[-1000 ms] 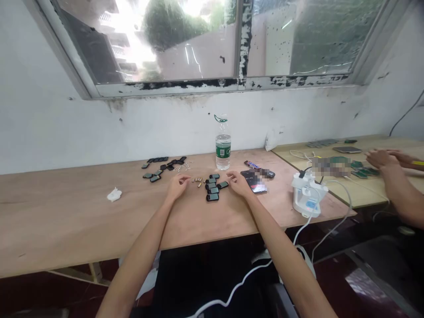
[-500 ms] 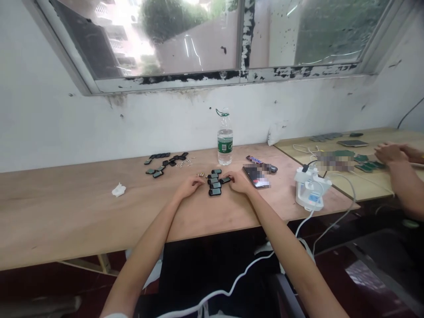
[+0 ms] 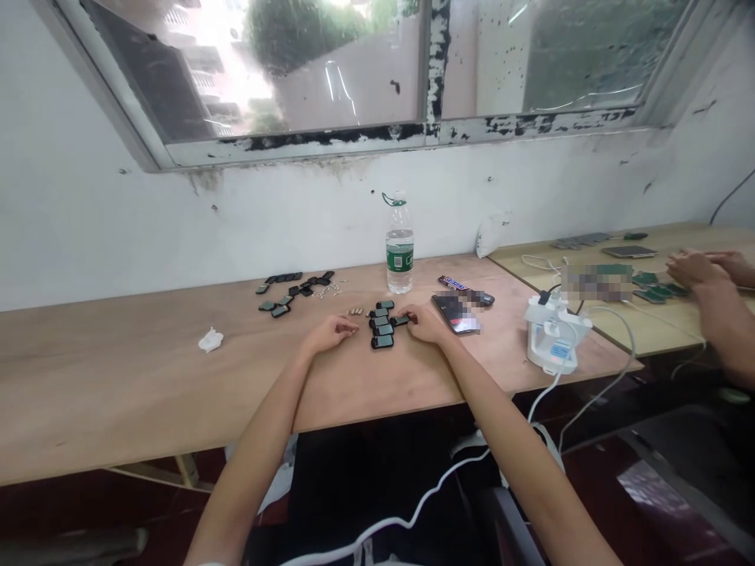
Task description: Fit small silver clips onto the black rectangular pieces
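My right hand [image 3: 425,324] pinches the right end of a small black module with a grey screen [image 3: 399,321]. Left of it, several similar black modules [image 3: 383,330] lie in a short column on the table. My left hand [image 3: 329,333] is a little further left, fingertips closed together; something tiny and pale may be between them, too small to name. Just behind that hand lie a few small brass-coloured pieces [image 3: 355,311]. More black modules [image 3: 283,305] are spread further back on the left, beside scattered small white bits [image 3: 328,291].
A water bottle [image 3: 399,255] stands near the wall. To the right lie a phone [image 3: 453,313], a wrapped snack bar [image 3: 451,282] and a white power strip [image 3: 550,338] with cables. Crumpled tissue [image 3: 211,339] lies left. Another person's hands [image 3: 696,269] are by green circuit boards [image 3: 652,291].
My left hand has drawn slightly left, away from the column of modules, uncovering more of the brass-coloured pieces. My right hand keeps its hold on the module.
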Demonstrator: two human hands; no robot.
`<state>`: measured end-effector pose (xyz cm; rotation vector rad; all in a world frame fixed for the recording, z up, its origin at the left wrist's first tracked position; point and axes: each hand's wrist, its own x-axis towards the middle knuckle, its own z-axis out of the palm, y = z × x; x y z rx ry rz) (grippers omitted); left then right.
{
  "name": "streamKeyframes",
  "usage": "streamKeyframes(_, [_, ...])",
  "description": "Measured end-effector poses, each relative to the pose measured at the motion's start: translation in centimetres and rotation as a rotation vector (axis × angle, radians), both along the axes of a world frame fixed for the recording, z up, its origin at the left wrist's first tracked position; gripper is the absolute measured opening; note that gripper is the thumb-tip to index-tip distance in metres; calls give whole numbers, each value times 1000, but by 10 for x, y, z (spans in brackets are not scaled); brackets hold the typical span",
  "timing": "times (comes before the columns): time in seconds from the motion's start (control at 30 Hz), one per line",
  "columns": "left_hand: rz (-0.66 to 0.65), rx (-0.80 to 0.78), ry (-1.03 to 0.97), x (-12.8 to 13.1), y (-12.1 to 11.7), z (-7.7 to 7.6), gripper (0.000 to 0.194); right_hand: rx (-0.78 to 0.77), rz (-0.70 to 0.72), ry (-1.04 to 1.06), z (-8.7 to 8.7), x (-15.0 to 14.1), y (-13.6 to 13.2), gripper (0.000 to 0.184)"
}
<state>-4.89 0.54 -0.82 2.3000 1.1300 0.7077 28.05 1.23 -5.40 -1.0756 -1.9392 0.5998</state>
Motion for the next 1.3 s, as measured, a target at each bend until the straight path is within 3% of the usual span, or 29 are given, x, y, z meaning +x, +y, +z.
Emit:
streamKeyframes(0.57, [66, -30, -57, 11, 5, -13, 31, 42, -1, -7, 9, -1, -9, 31])
streamKeyframes(0.83, [49, 37, -167, 16, 0, -8, 27, 37, -50, -7, 4, 0, -3, 25])
streamKeyframes(1.07, [47, -21, -234, 20, -2, -9, 29, 12, -93, 24, 9, -1, -4, 15])
streamKeyframes(1.3, [12, -1, -384, 37, -9, -8, 41, 28, 32, 159, 18, -12, -15, 19])
